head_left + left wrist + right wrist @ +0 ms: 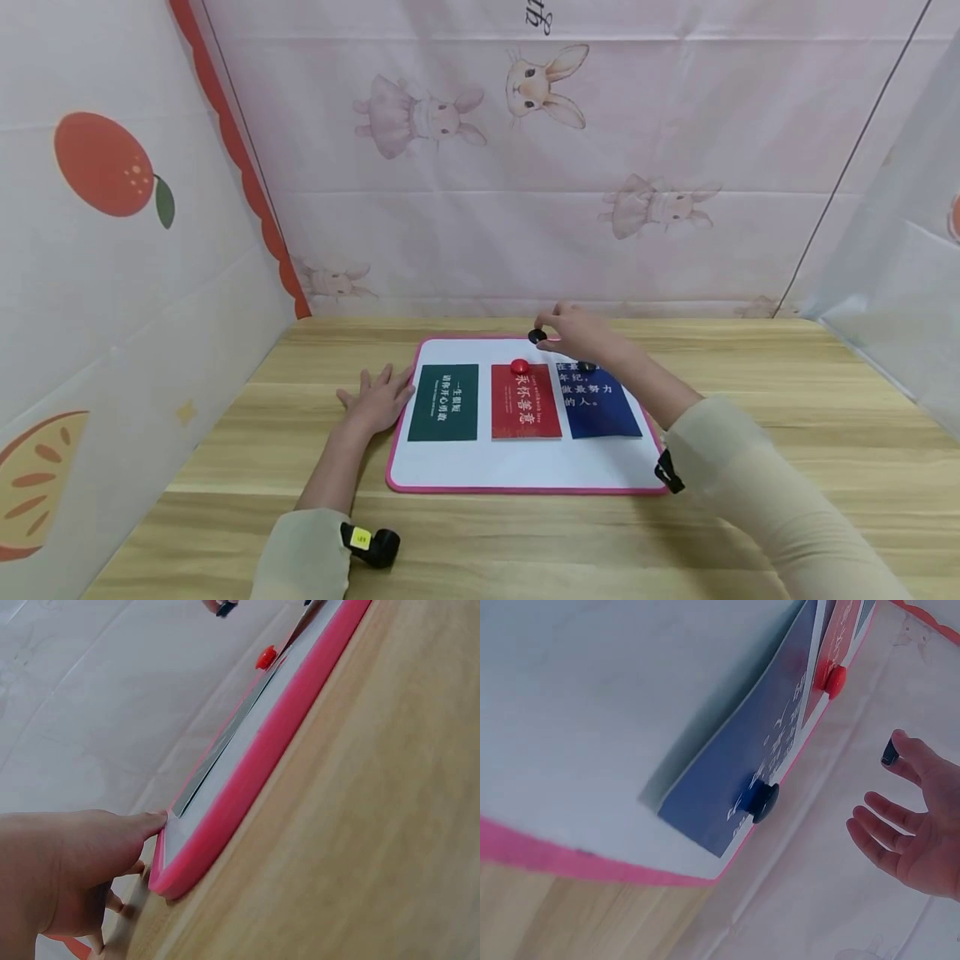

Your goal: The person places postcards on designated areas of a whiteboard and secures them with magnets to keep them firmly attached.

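Note:
A pink-edged whiteboard [525, 467] lies on the table with three cards on it: green [444, 403], red [525, 400] and blue [606, 412]. One red magnet [520, 366] sits at the red card's top edge, and a black magnet [760, 801] at the blue card's top. My right hand [581, 332] pinches another black magnet [537, 336] between thumb and finger, above the board's far edge; its other fingers are spread in the right wrist view. At the board's left edge rests my left hand [378, 404], fingers spread, thumb touching the pink rim [217, 825]. No magnet shows on the green card.
The wooden table [787, 375] extends around the board on all sides. Behind it hangs a pink curtain [480, 250] with rabbit prints, and a fruit-printed sheet [150, 292] covers the left side. Each sleeve carries a black strap; the left one bears a small black camera [385, 548].

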Demonstrator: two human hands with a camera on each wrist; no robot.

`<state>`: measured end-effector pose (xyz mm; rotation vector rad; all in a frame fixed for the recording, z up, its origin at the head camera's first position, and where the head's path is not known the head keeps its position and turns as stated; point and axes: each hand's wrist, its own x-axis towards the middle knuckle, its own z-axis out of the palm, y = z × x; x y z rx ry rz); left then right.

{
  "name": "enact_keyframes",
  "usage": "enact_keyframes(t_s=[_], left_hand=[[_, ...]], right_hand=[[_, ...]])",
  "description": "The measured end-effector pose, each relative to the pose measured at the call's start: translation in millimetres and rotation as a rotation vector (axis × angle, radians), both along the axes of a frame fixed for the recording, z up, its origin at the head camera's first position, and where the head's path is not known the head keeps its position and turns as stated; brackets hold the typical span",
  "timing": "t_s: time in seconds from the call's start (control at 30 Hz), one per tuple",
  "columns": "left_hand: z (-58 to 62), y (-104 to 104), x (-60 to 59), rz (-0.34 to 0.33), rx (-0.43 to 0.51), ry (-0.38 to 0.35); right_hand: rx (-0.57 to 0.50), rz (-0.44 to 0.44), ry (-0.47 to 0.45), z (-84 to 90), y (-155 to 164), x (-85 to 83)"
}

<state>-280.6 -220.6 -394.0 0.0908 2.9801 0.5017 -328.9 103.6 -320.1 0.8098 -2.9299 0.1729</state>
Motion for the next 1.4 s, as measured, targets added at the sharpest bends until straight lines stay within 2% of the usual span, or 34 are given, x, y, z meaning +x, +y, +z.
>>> enact_keyframes(t_s=[0.3,1.03,1.4], left_hand=[[-0.9,-0.6,1.0,0.000,-0.001,-0.003],[-0.5,-0.5,0.6,0.013,0.012,-0.007],[-1.1,-0.4,0.4,0.009,0.012,0.000]], right_hand=[[-0.004,0.012,-0.023,1.4,-15.4,1.3],[0.021,0.044,0.010,2.7,-48.5,1.2],[0.014,0.047,0.012,-4.2,-64.2,-3.0]])
